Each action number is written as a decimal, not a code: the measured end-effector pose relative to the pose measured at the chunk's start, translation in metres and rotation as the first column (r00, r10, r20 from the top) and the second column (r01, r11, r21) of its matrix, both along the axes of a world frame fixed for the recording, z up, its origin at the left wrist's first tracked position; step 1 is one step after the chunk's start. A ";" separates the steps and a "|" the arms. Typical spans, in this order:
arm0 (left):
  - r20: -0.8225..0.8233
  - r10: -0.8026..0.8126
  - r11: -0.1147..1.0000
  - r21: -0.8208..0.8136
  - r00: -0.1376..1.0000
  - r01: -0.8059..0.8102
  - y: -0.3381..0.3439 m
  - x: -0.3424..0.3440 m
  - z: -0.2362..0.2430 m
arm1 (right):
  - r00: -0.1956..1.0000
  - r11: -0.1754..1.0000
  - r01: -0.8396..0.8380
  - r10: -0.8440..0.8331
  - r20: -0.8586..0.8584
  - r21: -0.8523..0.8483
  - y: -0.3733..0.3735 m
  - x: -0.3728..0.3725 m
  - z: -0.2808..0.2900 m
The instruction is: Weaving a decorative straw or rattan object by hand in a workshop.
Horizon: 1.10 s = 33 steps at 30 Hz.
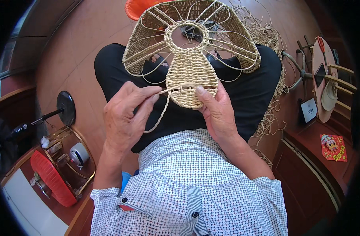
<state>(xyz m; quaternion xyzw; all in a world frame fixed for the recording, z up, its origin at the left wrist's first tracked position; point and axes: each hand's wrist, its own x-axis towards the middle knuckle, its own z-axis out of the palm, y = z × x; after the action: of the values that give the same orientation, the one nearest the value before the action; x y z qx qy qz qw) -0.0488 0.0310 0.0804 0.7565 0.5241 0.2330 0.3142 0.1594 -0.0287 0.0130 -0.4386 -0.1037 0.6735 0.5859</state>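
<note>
Across my lap rests a woven straw basket on a wire frame, with a ring in the middle and bare wire loops fanning out from it. A rounded woven flap runs from the ring toward me, with a narrow gap across its lower part. My left hand pinches a straw cord at the flap's left edge; the cord's tail hangs down below those fingers. My right hand grips the flap's lower right side, thumb on top and fingers underneath.
Loose straw cord lies heaped on the floor at the right. An orange-red basin sits beyond the basket. To the left are a black fan and a shelf stand with a red tray. Wooden chairs stand far right.
</note>
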 end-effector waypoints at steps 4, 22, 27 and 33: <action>-0.066 -0.013 0.997 0.075 0.998 0.018 0.002 -0.003 0.001 | 0.998 0.998 0.055 -0.055 -0.003 0.010 0.006 -0.006 -0.001; -0.380 -0.087 0.881 0.403 0.921 0.249 0.000 0.013 0.012 | 0.998 0.998 -0.008 0.011 0.054 -0.067 0.005 -0.002 -0.010; -0.277 -0.126 0.936 0.286 0.953 0.207 0.000 0.016 -0.003 | 0.998 0.991 -0.066 0.068 0.013 -0.115 0.004 0.003 -0.003; -0.073 -0.010 1.000 -0.028 0.997 0.008 0.001 0.017 -0.023 | 0.999 0.995 -0.037 0.040 0.028 -0.092 0.002 0.004 0.001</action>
<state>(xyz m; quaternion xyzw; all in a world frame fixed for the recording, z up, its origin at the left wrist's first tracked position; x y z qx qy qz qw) -0.0316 0.0324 0.0578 0.7625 0.5351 0.1962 0.3063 0.1631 -0.0268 0.0139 -0.4728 -0.0896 0.6821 0.5506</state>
